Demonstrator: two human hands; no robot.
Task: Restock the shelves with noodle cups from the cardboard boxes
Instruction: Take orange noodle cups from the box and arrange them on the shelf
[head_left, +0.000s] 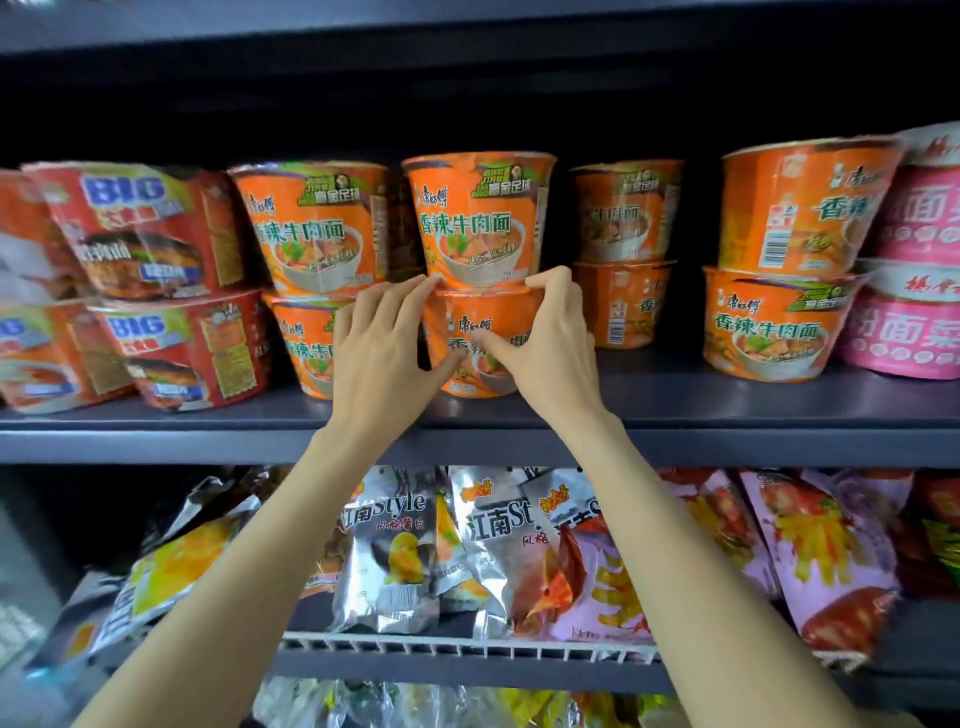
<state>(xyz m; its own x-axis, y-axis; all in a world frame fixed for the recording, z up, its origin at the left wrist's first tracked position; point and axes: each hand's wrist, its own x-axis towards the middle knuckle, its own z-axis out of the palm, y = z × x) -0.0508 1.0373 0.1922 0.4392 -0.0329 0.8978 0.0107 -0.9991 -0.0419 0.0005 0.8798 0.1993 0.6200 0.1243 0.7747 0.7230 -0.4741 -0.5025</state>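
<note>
Two bare forearms are reaching up past the lower rack of foil snack bags (395, 561), crossing over the front lip of the dark shelf (727, 415) that is carrying the noodle cups. Taking the lower orange cup (483, 332) at the shelf's middle as the mark: the left hand (384, 348) is wrapping its left flank, fingers curled up to the rim and thumb pressing low on the front; the right hand (550, 343) is gripping its right flank the same way, thumb on the label. Both hands are holding that one cup, which is sitting close behind the shelf's front edge.

Directly on top of it an upper orange cup (480, 218) is standing upright. Just left of the held cup another orange stack (317, 270) is nearly touching it, leaving little room for the left fingers. Right of it a dark gap is opening, with a set-back orange stack (623, 260) behind. Further right a front orange stack (789, 270) is standing, then pink cups (914, 270) at the edge of view. Far left, red BIG cups (156, 291) are leaning.
</note>
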